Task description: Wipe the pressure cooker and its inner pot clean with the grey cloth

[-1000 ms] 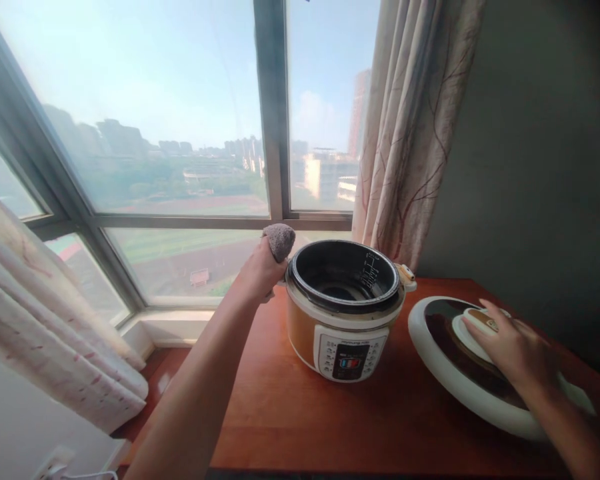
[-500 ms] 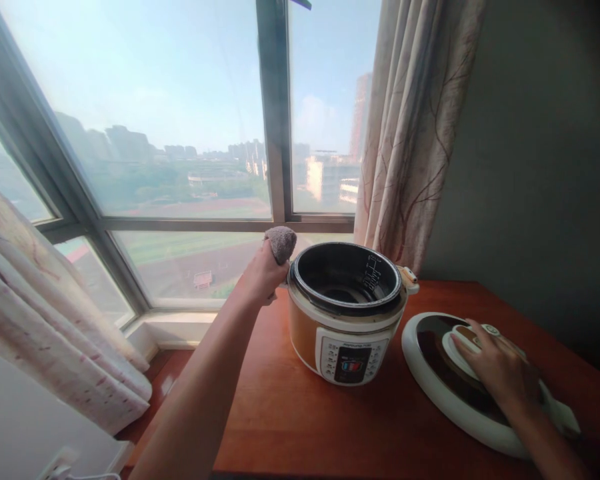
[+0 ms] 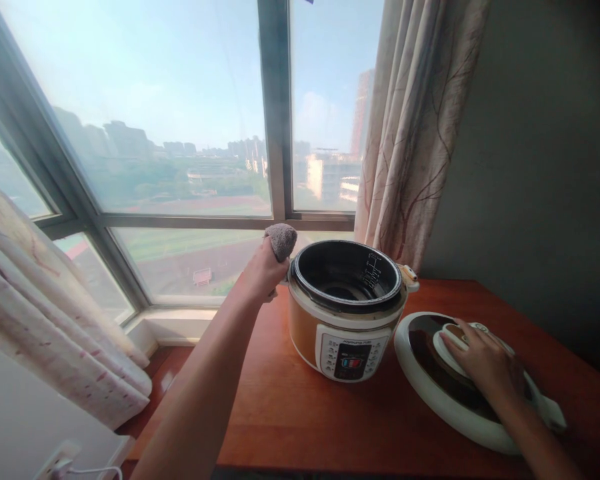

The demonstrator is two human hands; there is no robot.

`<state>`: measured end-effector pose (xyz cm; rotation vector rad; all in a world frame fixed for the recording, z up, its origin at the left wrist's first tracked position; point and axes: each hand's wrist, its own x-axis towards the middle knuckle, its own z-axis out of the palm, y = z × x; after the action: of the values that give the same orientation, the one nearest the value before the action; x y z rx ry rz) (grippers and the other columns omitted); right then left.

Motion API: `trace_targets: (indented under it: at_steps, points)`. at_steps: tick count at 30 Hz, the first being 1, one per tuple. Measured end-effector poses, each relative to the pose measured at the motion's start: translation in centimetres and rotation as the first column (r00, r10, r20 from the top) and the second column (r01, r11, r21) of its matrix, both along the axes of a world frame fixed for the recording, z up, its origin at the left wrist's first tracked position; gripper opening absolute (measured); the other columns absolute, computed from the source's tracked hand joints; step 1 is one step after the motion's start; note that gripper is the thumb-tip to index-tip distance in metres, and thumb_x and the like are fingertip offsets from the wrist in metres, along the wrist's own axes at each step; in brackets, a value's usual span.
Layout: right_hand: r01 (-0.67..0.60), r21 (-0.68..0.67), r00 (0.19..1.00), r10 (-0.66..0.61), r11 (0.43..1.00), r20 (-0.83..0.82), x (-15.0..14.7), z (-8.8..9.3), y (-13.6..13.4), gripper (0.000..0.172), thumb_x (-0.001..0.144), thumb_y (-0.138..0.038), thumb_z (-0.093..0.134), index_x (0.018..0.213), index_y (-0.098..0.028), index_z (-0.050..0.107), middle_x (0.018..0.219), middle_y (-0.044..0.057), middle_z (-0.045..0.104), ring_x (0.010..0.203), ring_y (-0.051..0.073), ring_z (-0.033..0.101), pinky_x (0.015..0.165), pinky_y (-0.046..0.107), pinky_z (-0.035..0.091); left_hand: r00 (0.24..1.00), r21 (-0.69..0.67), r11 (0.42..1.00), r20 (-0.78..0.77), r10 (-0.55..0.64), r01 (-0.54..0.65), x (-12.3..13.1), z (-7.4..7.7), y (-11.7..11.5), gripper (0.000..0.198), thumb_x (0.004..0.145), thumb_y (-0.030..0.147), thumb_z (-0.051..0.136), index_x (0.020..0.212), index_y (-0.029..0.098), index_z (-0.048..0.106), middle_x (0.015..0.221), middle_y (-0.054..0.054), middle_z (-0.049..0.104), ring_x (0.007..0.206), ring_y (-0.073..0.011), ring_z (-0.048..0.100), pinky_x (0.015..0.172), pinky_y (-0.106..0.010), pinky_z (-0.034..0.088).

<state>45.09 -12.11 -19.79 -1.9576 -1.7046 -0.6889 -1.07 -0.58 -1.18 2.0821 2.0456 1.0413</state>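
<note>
A white and gold electric pressure cooker (image 3: 305,333) stands uncovered on the table, its dark inner pot (image 3: 330,267) showing level marks inside the far wall. My left hand (image 3: 265,270) is closed around a grey cloth (image 3: 281,240) at the cooker's left rim; whether it touches the cooker I cannot tell. To the cooker's right, the round white and brown lid (image 3: 425,387) lies low over the tabletop, handle upward. My right hand (image 3: 490,363) is wrapped over the lid's handle (image 3: 445,343), its fingertips on the far side partly hidden.
The reddish-brown wooden table (image 3: 280,427) meets a large window (image 3: 180,133) behind it. Patterned curtains (image 3: 410,133) hang at both sides. A dark wall (image 3: 540,167) rises on the right. A plugged-in white cord (image 3: 93,471) shows at lower left.
My right hand and the lid have shifted slightly left, closer to the cooker. My left hand, the cloth and the cooker stay nearly where they were.
</note>
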Motion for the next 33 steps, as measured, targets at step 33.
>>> trace_targets:
  at_steps: [33]
  points:
    - [-0.381, -0.074, 0.750, 0.262, 0.921, -0.607, -12.1, 16.7, 6.1, 0.047, 0.084, -0.047, 0.056, 0.112, -0.013, 0.073, 0.077, 0.007, 0.073, 0.079, 0.024, 0.067, 0.074, 0.033, 0.047, 0.942, -0.006, 0.969, -0.234, -0.242, 0.247, 1.5, 3.3, 0.5, 0.022, 0.084, 0.031, 0.056, 0.101, 0.024, 0.069, 0.105, -0.009, 0.070, 0.099, -0.0279, 0.067, 0.081, -0.035, 0.051]
